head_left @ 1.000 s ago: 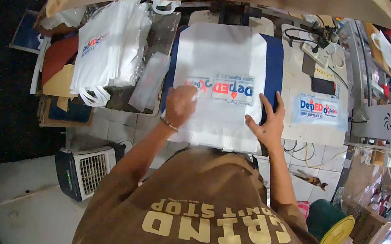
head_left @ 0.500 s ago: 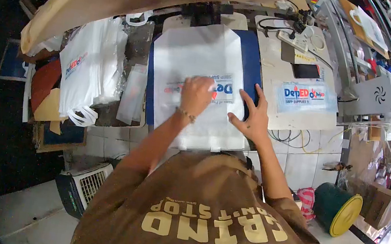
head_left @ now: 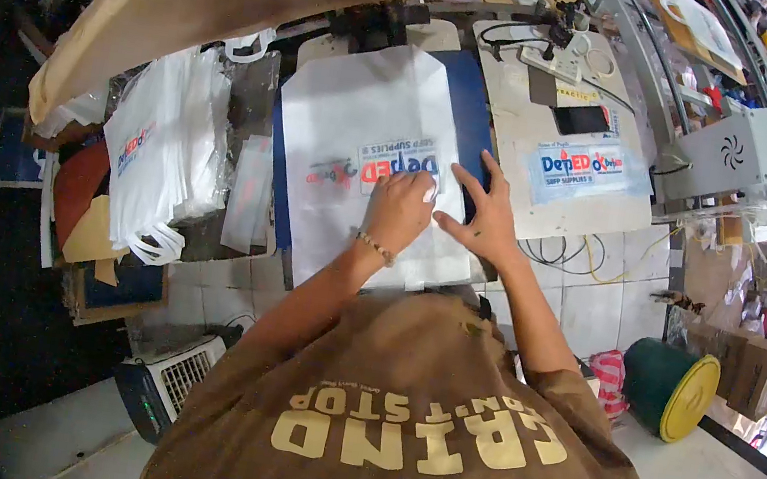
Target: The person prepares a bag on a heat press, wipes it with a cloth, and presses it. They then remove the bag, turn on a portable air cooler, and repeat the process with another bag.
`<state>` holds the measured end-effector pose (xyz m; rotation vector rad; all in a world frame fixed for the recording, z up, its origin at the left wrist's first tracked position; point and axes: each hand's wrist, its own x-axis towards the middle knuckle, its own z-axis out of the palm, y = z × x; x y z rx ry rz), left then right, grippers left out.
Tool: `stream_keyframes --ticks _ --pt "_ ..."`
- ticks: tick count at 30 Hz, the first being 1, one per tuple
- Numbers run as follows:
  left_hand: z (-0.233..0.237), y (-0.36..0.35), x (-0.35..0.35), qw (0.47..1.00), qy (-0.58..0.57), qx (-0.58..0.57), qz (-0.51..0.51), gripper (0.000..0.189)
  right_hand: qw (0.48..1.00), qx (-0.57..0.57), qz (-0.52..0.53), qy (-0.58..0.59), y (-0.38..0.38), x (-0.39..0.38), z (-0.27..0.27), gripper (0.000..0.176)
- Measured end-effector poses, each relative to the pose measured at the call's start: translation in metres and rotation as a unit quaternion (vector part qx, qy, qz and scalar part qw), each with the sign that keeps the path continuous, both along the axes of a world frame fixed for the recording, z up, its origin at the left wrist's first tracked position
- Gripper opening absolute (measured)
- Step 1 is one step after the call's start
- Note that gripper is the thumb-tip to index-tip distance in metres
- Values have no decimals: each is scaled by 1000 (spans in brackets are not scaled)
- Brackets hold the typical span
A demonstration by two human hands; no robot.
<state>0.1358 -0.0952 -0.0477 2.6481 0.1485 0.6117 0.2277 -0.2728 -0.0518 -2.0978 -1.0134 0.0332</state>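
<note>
A white bag (head_left: 364, 103) lies flat on a dark blue board (head_left: 466, 83) in front of me. Across its middle runs a red and blue "DepED" print (head_left: 401, 165), upside down from my side and fainter toward its left end. My left hand (head_left: 401, 210) is closed in a fist and pressed onto the bag beside the print. A bit of white shows at its finger side, but I cannot make out what it is. My right hand (head_left: 482, 213) rests with fingers spread on the bag's right edge, overlapping the blue board.
At left hangs a stack of white printed bags (head_left: 155, 141), with clear plastic sleeves (head_left: 252, 190) beside it. A printed film sheet (head_left: 587, 171), a phone (head_left: 582, 120) and a power strip (head_left: 553, 64) lie on the right board. A large tan panel (head_left: 239, 10) juts overhead.
My left hand has slid along the print toward my body and slightly right, uncovering more of the lettering. My right hand stays spread at the bag's edge. The view has shifted a little.
</note>
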Motion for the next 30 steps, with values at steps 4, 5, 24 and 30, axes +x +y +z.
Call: stream_keyframes --ticks 4,5,24,30 --pt "49 -4 -17 967 187 -170 -11 39 989 -94 15 -114 -21 -12 56 83" --pt "55 -13 -25 928 129 -351 -10 43 998 -2 61 7 -25 -22 67 79" --pt "12 24 10 992 -9 -45 -120 17 999 -44 7 -13 -11 -62 36 27" --pt "9 40 19 983 1 -95 -157 13 995 -9 53 -84 1 -60 32 31"
